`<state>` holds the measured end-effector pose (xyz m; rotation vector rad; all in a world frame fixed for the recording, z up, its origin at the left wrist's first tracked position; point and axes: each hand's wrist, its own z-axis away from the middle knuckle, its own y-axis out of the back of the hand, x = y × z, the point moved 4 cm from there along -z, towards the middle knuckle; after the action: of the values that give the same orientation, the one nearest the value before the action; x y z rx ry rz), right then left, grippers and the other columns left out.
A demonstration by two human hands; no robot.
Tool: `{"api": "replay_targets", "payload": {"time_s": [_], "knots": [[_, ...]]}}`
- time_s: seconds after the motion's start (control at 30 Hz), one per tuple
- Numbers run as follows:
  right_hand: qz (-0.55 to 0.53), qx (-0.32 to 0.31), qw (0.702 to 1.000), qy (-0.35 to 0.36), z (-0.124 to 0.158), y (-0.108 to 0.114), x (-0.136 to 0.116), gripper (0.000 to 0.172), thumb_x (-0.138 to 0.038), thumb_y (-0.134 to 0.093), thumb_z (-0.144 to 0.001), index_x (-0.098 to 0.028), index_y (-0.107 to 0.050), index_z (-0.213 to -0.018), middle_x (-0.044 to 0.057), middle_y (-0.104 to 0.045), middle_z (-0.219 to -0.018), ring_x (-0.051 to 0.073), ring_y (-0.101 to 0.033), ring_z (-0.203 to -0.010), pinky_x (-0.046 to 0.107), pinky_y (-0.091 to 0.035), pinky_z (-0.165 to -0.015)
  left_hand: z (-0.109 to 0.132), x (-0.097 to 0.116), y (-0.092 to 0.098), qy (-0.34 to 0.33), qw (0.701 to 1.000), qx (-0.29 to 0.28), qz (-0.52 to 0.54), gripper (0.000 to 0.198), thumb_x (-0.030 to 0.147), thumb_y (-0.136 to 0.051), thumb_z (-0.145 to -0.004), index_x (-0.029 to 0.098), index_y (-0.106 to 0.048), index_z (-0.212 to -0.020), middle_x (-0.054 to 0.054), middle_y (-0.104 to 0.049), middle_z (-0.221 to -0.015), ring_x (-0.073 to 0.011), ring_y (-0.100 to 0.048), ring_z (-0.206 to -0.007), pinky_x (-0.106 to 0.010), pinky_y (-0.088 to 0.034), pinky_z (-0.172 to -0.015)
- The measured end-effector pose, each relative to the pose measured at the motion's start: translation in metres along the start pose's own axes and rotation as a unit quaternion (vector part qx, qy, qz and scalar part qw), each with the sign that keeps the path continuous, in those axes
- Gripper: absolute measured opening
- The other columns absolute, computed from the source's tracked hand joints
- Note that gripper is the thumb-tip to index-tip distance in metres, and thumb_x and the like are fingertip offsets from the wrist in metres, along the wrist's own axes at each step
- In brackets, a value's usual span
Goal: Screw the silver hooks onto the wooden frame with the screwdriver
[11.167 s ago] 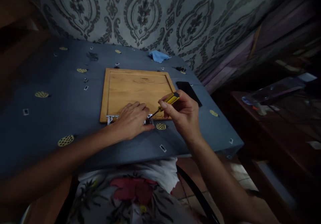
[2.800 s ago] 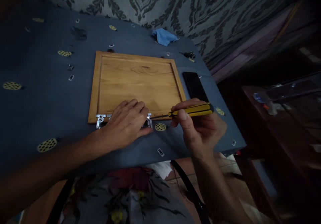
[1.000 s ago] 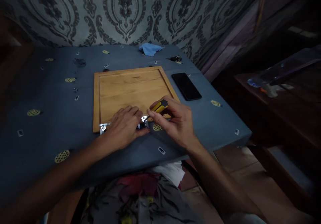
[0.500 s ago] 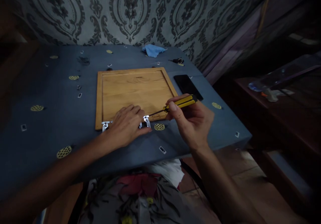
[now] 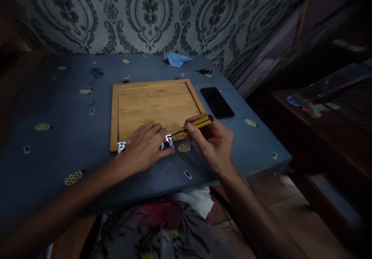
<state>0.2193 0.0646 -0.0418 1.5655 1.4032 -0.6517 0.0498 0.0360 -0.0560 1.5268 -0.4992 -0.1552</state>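
A wooden panel with a raised frame lies flat on the table. At its front edge sits a shiny metal fitting; the middle of it is covered by my left hand. That hand's fingers are bent over the panel edge, with the thumb below, gripping the fitting. In my right hand is a yellow and black screwdriver, held between thumb and fingers. Its shaft points down and left, with the tip at the fitting's right end. Whether the tip sits in a screw is too small to tell.
A black phone lies right of the panel. Behind are a blue cloth and a small dark object. Small metal bits and a crumpled clear piece lie left. The patterned tablecloth ends at the front edge.
My right hand has moved left with the screwdriver, bringing its tip onto the right end of the metal fitting. My left hand has stayed in place.
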Motion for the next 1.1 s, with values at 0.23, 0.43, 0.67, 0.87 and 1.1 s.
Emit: {"api": "replay_targets", "payload": {"time_s": [0.23,0.43,0.67,0.87,1.1], "knots": [[0.025,-0.021,0.999,0.032,-0.003,-0.002,-0.001,0.01,-0.033,-0.069,-0.097,-0.023,-0.07,-0.093,-0.001,-0.066,-0.082,0.015,-0.065,-0.07,0.028,-0.052,-0.061,0.0,0.001,-0.001,0.0,1.0,-0.004,0.004,0.038,0.05,-0.071,-0.093,0.016,-0.064,-0.11,-0.009,-0.068,-0.111,-0.0305,-0.062,-0.111,-0.043,-0.051,-0.091],[0.058,-0.071,0.993,0.073,-0.009,-0.002,-0.009,0.007,-0.028,-0.069,-0.096,-0.022,-0.069,-0.092,0.0,-0.069,-0.084,0.015,-0.068,-0.073,0.028,-0.052,-0.063,-0.001,0.001,-0.001,0.005,1.0,-0.01,-0.001,0.042,0.051,-0.071,-0.093,0.014,-0.064,-0.112,-0.01,-0.068,-0.11,-0.0312,-0.063,-0.111,-0.044,-0.052,-0.092],[0.048,-0.11,0.99,0.072,-0.015,-0.001,-0.012,0.011,-0.031,-0.069,-0.097,-0.022,-0.069,-0.091,0.0,-0.069,-0.084,0.013,-0.067,-0.068,0.026,-0.051,-0.06,0.0,0.001,-0.002,-0.003,1.0,0.002,0.001,0.038,0.049,-0.072,-0.094,0.015,-0.065,-0.109,-0.01,-0.068,-0.108,-0.0297,-0.062,-0.11,-0.041,-0.05,-0.092],[0.027,-0.124,0.99,0.068,-0.019,-0.001,-0.011,0.013,-0.032,-0.07,-0.096,-0.021,-0.07,-0.09,-0.001,-0.068,-0.082,0.011,-0.065,-0.063,0.026,-0.053,-0.06,0.0,0.001,-0.003,-0.006,1.0,0.002,0.005,0.038,0.049,-0.071,-0.094,0.014,-0.065,-0.109,-0.01,-0.067,-0.107,-0.0302,-0.061,-0.11,-0.041,-0.05,-0.092],[-0.03,-0.002,0.999,0.014,-0.019,0.007,-0.02,0.02,-0.042,-0.077,-0.09,-0.023,-0.072,-0.087,-0.001,-0.072,-0.08,0.01,-0.062,-0.054,0.025,-0.053,-0.052,0.001,0.001,-0.001,0.001,1.0,-0.001,0.006,0.039,0.049,-0.07,-0.094,0.015,-0.064,-0.11,-0.01,-0.066,-0.109,-0.0307,-0.061,-0.111,-0.042,-0.05,-0.092]]}}
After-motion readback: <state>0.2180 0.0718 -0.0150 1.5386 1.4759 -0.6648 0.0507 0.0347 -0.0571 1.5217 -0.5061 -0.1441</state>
